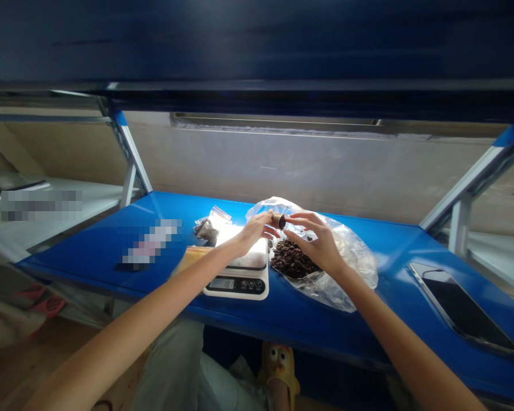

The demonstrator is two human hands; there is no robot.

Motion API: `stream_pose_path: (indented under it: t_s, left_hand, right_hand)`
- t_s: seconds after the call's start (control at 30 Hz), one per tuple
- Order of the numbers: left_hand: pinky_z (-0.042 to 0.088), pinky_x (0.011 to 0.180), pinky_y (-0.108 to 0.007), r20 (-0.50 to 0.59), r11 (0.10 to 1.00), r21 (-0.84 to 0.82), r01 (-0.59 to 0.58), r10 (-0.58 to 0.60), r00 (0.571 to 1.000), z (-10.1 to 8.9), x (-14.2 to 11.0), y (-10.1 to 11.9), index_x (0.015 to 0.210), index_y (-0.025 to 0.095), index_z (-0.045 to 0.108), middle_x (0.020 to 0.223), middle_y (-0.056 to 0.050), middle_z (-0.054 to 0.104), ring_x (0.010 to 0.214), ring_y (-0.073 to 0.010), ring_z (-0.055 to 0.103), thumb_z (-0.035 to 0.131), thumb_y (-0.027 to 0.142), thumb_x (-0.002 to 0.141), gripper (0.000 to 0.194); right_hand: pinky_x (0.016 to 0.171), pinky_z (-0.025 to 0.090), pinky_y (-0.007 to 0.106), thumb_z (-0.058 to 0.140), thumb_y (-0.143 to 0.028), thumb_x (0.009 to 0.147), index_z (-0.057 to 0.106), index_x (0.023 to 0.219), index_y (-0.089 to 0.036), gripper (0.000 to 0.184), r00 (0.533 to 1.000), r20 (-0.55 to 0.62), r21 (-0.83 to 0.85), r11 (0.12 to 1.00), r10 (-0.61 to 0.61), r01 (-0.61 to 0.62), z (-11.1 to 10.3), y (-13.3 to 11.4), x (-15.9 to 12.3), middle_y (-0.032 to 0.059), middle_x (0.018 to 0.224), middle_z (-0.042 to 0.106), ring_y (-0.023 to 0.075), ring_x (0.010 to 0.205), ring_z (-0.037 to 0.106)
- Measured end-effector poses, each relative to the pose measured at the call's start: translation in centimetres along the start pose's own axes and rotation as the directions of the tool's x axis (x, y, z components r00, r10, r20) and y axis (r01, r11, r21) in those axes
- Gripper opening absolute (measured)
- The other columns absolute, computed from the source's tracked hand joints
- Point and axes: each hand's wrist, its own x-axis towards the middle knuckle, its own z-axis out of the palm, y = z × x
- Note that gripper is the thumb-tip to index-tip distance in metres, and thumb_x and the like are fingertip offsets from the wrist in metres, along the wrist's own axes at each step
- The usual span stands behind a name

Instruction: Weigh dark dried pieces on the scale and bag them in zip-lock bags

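My left hand is closed around a small tan cylindrical cup, held tilted on its side above the bag, its dark mouth facing right. My right hand is at that mouth, thumb and forefinger apart, fingertips close to or touching the dark contents. Below the hands, dark brown beans lie heaped in a spread-open clear plastic bag. A white digital scale with a lit display stands left of the bag, partly under my left forearm.
A small zip bag with brownish contents lies behind the scale. A yellowish packet sits left of it. On the blue table, a phone lies at the right. A blue overhead shelf spans above, with slanted metal braces.
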Motion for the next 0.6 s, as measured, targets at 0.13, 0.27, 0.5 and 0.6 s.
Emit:
stream_pose_path:
  t_s: [0.13, 0.27, 0.5, 0.6]
  left_hand:
    - [0.044, 0.062, -0.026, 0.022, 1.000, 0.001, 0.008, -0.008, 1.000, 0.4, 0.0, -0.3, 0.082, 0.014, 0.060, 0.079, -0.004, 0.063, 0.060, -0.0102, 0.057, 0.041, 0.042, 0.092, 0.035]
    - [0.044, 0.063, -0.025, 0.047, 0.997, 0.056, -0.049, 0.047, 0.998, 0.5, 0.0, -0.1, 0.086, 0.016, 0.061, 0.089, -0.005, 0.063, 0.064, -0.0101, 0.058, 0.044, 0.053, 0.089, 0.041]
    - [0.043, 0.063, -0.023, 0.000, 0.997, 0.076, -0.025, 0.025, 1.000, 1.5, -0.8, 0.7, 0.086, 0.016, 0.062, 0.083, -0.004, 0.063, 0.065, -0.0101, 0.058, 0.044, 0.050, 0.091, 0.039]
    - [0.044, 0.064, -0.023, -0.020, 0.998, 0.054, -0.033, 0.034, 0.999, 1.6, -0.8, 0.7, 0.088, 0.017, 0.064, 0.086, -0.004, 0.064, 0.070, -0.0114, 0.058, 0.047, 0.050, 0.089, 0.037]
  right_hand:
    - [0.088, 0.050, 0.045, 0.070, -0.041, 0.078, 0.069, 0.108, -0.029, 0.032, 0.998, -0.053, -0.063, 0.997, -0.037, 0.033, 0.1, -0.5, -0.1, 0.0079, 0.110, 0.065, 0.0255, 0.101, 0.063]
    - [0.083, 0.053, 0.042, 0.071, -0.042, 0.077, 0.064, 0.112, -0.028, 0.039, 0.998, -0.056, 0.063, 0.997, 0.036, -0.032, 0.2, -1.4, -0.2, 0.0071, 0.112, 0.064, 0.0235, 0.098, 0.063]
    - [0.076, 0.053, 0.037, 0.065, -0.039, 0.081, 0.059, 0.103, -0.029, 0.025, 0.988, -0.066, 0.182, 0.975, 0.138, -0.124, 1.3, -1.5, -0.7, 0.0066, 0.116, 0.059, 0.0240, 0.107, 0.059]
    - [0.077, 0.052, 0.037, 0.065, -0.038, 0.081, 0.060, 0.096, -0.027, 0.018, 0.994, -0.073, 0.100, 0.992, 0.084, -0.077, 1.3, -1.5, -0.7, 0.0074, 0.115, 0.059, 0.0248, 0.109, 0.057]
